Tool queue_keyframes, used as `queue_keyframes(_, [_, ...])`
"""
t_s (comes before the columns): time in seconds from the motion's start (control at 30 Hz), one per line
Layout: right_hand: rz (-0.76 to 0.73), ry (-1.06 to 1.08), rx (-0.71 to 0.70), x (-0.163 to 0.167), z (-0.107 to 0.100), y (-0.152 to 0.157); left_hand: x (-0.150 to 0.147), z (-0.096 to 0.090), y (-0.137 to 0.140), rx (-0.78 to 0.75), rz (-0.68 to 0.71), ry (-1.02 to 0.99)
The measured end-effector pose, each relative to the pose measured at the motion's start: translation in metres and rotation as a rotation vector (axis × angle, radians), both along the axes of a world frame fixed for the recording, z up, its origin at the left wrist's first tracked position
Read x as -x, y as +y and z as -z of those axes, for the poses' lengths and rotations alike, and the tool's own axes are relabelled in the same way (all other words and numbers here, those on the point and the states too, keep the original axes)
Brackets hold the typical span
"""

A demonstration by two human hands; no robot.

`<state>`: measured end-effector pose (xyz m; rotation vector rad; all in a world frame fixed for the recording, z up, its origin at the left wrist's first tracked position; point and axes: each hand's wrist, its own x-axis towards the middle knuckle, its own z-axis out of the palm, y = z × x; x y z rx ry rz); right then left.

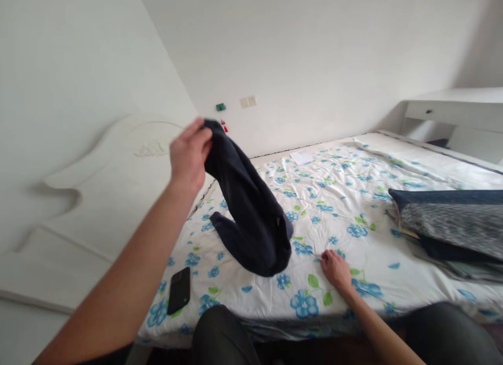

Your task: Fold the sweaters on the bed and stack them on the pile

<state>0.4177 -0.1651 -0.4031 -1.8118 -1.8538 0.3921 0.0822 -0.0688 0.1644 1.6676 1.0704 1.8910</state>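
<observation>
My left hand (191,154) is raised and pinches one end of a dark navy garment (251,213). The cloth hangs down to the right in a bunched loop, its lower part on or just above the flowered bedsheet (275,302). One narrow end of it sticks out to the left. Its folds hide whether it is trousers or a top. My right hand (336,269) rests on the sheet to the right of the garment, apart from it, its fingers curled in with nothing visible in them.
A black phone (179,290) lies at the bed's near left. Folded clothes (451,223) are stacked at the right. White paper (302,157) lies toward the wall. A white headboard (118,166) stands left, a white desk (456,113) at the far right. My knees touch the near edge.
</observation>
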Motion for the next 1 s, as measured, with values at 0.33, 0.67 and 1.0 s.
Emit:
queue_keyframes(0.33, [-0.011,0.074,0.024,-0.005,-0.017,0.002,0.054,0.364,-0.086,1.074,-0.54,0.052])
queue_keyframes(0.67, [-0.177,0.274,0.11,0.033,-0.019,-0.031,0.021,0.395,-0.06,0.377,-0.119,1.249])
queue_keyframes(1.0, [0.087,0.913,-0.062,0.019,-0.086,0.012,0.069,0.336,-0.024,0.543,-0.467,0.529])
